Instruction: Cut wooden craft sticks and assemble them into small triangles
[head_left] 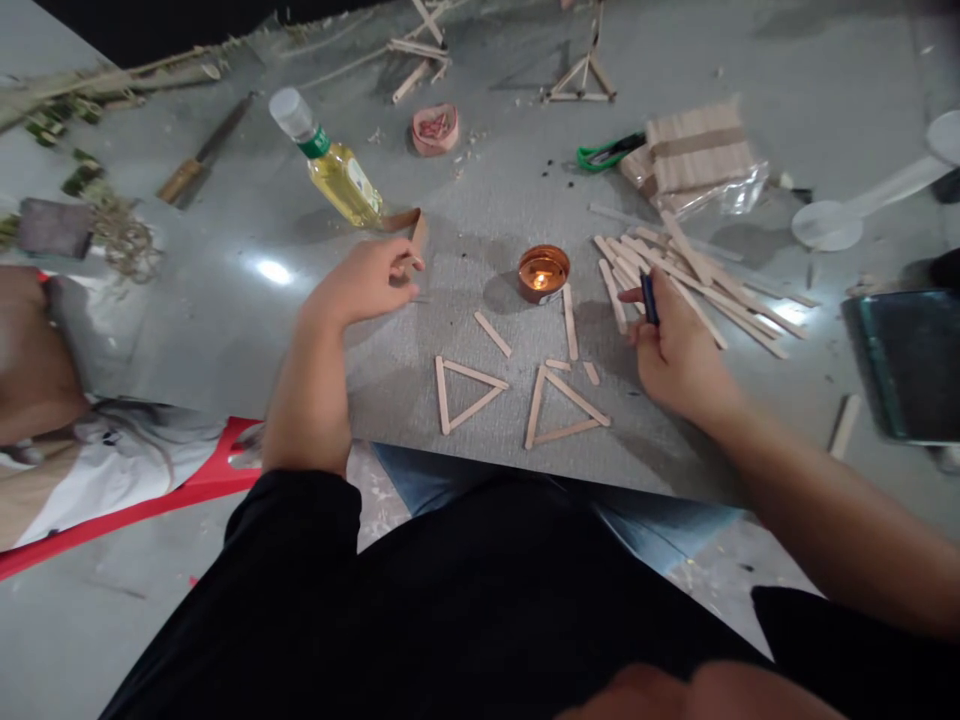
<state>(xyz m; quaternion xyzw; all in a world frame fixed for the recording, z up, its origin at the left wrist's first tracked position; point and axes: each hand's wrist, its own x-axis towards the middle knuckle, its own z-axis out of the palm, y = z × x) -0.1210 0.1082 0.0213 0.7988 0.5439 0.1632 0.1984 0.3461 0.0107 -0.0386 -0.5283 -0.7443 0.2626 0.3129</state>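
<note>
My left hand (375, 280) is curled just above the table, left of a lit candle in a small brown cup (544, 275). Its fingers are pinched together, and I cannot make out what is in them. Behind it lies a bent tan strip (418, 228). My right hand (679, 345) grips a small dark blue object (649, 298) of pen-like thickness, beside a loose pile of wooden craft sticks (705, 275). Between the hands, craft sticks form a left triangle (442, 395) and a right triangle (535, 408). Short stick pieces (493, 334) lie near them.
A bottle of yellow liquid (341, 175) stands behind my left hand, with a knife (184, 180) farther left. At the back are a pink bowl (435, 130), green-handled scissors (600, 155) and a pack of sticks (697, 150). A dark phone-like slab (911, 365) lies right. Another person's arm (37, 355) is at left.
</note>
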